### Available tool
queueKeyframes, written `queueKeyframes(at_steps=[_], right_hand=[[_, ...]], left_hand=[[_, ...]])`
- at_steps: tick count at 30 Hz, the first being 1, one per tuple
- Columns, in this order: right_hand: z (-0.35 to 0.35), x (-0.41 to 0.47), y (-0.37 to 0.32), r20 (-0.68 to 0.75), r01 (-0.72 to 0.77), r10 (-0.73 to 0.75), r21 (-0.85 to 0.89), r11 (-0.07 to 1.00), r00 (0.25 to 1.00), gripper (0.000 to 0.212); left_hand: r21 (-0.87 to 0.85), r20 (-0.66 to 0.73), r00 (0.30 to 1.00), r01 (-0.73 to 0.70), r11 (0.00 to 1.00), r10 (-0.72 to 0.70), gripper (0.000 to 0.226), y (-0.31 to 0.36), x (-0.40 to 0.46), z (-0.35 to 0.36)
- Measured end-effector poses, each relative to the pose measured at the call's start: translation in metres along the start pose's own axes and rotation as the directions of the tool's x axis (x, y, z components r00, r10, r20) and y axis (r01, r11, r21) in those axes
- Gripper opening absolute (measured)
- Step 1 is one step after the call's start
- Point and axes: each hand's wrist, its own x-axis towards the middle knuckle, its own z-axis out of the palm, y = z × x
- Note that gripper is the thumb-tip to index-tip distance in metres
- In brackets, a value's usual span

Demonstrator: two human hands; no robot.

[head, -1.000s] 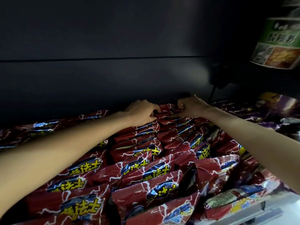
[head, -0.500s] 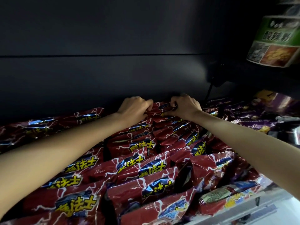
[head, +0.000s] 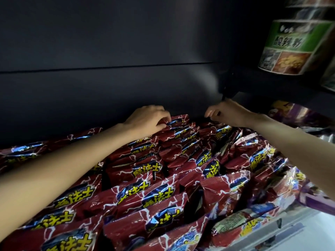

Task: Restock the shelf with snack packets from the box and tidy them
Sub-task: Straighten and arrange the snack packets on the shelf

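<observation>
Red foil snack packets (head: 145, 171) with yellow lettering on blue patches fill the dark shelf in overlapping rows, running from the near edge back to the dark rear panel (head: 108, 87). Both bare forearms reach over them to the very back of the rows. The left hand (head: 146, 120) lies on the rearmost packet (head: 178, 120) of the middle row, its fingers curled down over that packet's top edge and its fingertips (head: 163, 124) touching the foil; the thumb is hidden under the hand, so whether it truly pinches the packet or only presses on it cannot be told for sure, though the curl reads as a hold. The right hand (head: 230, 113) hovers at the back of the neighbouring row, just beside the rear panel, with its fingers loosely curled inward and its thumb close to them; nothing shows between them, and the hand looks to sit just above the packets rather than closed on one. The two hands are apart, with the raised top of the rearmost packet between them. To the right of the red rows lie purple packets (head: 297, 113), partly in shadow. Above them, on a higher level at the upper right, stands a green-labelled tub (head: 293, 46) with a food picture on its side. A pale shelf edge (head: 290, 230) crosses the lower right corner.
</observation>
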Motion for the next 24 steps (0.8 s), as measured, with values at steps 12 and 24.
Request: queueKeyframes(at_steps=[12, 24], right_hand=[[0.023, 0.006, -0.021, 0.124, 0.057, -0.010, -0.386, 0.921, 0.992, 0.045], [0.011, -0.010, -0.007, 0.091, -0.017, 0.038, -0.215, 0.976, 0.995, 0.053]], left_hand=[[0.153, 0.074, 0.997, 0.014, 0.988, -0.025, 0.038, 0.011, 0.009, 0.015], [-0.055, 0.246, 0.965, -0.083, 0.995, 0.094, 0.056, 0.017, 0.002, 0.020]])
